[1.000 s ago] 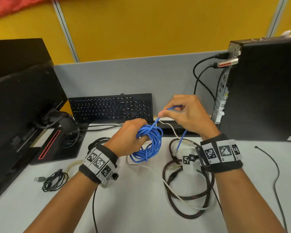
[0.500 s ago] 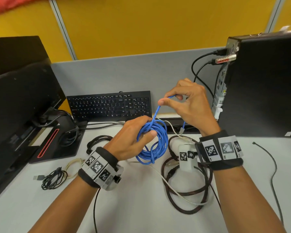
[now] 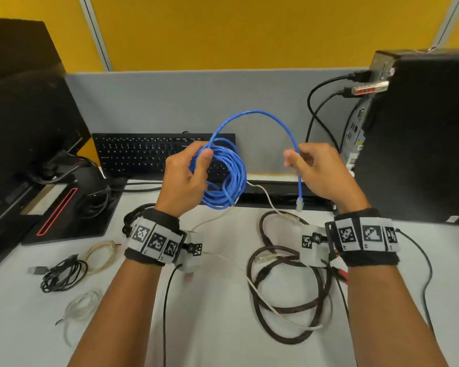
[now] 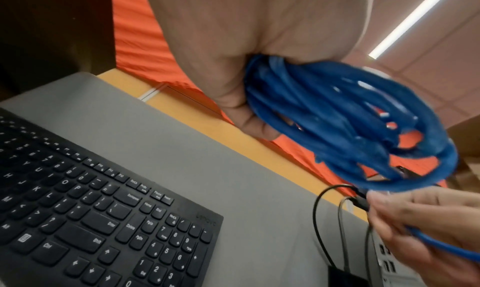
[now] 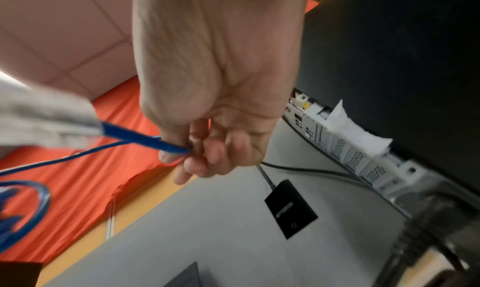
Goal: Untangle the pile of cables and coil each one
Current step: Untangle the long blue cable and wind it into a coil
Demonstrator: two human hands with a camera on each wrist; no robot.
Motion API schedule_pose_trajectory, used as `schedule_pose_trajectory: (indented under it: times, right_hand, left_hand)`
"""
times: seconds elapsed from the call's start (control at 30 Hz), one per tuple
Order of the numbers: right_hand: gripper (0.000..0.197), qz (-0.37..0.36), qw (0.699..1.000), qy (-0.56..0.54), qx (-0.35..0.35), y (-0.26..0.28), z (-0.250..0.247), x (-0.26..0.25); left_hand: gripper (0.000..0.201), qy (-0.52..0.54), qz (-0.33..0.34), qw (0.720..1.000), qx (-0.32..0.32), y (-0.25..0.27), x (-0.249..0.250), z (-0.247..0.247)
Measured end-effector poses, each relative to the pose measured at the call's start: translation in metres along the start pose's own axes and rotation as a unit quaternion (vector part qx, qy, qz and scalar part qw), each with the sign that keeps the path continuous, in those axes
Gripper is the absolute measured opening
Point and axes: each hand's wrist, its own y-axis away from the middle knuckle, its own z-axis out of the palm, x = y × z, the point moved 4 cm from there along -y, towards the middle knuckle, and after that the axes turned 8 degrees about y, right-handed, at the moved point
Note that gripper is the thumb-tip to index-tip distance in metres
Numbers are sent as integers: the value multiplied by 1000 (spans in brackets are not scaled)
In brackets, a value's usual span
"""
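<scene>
My left hand [image 3: 188,173] grips a coil of blue network cable [image 3: 229,176] [image 4: 350,123], held up in front of the keyboard. From the coil a free length of blue cable arcs up and over to my right hand [image 3: 306,165], which pinches it [image 5: 155,142] between thumb and fingers. The cable's clear plug [image 3: 299,204] hangs below that hand. On the desk under my right wrist a thick dark braided cable [image 3: 289,308] lies in loose loops with a thin white cable [image 3: 239,271] crossing it.
A black keyboard [image 3: 143,154] leans at the back. A monitor [image 3: 24,120] stands left and a black computer tower [image 3: 421,133] right, with cables plugged in. Small coiled cables lie front left: black [image 3: 61,274], beige [image 3: 101,255], white [image 3: 82,308]. A thin black cable [image 3: 427,282] trails right.
Both hands have risen and moved apart. The right hand has drawn the free end out to the right, forming a tall arc of blue cable above the coil.
</scene>
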Motion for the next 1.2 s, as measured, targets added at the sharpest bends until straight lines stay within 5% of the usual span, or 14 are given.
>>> schedule_pose_trajectory:
  times: [0.1, 0.2, 0.3, 0.53, 0.7, 1.03, 1.2]
  right_hand:
    - [34, 56, 993, -95, -42, -4, 21, 4]
    - [25, 116, 959, -257, 3, -6, 36, 3]
    - [16, 135, 927, -348, -29, -6, 55, -8]
    - [26, 129, 918, -353, -126, -3, 79, -30]
    - [37, 101, 869, -447, -189, -2, 81, -42]
    - [28, 27, 976, -175, -124, 3, 73, -53]
    - [22, 67, 987, -52, -140, 2, 71, -51]
  left_hand:
    - [22, 45, -19, 999, -4, -4, 0, 7]
    - [20, 64, -26, 996, -50, -5, 2, 21]
    - [20, 72, -21, 993, -90, -2, 1, 32]
    - [20, -13, 51, 994, -92, 10, -8, 43]
    - [20, -44, 70, 996, -40, 10, -16, 38]
    - [19, -66, 54, 996, -7, 8, -16, 35]
    - [19, -92, 40, 995, 7, 11, -20, 41]
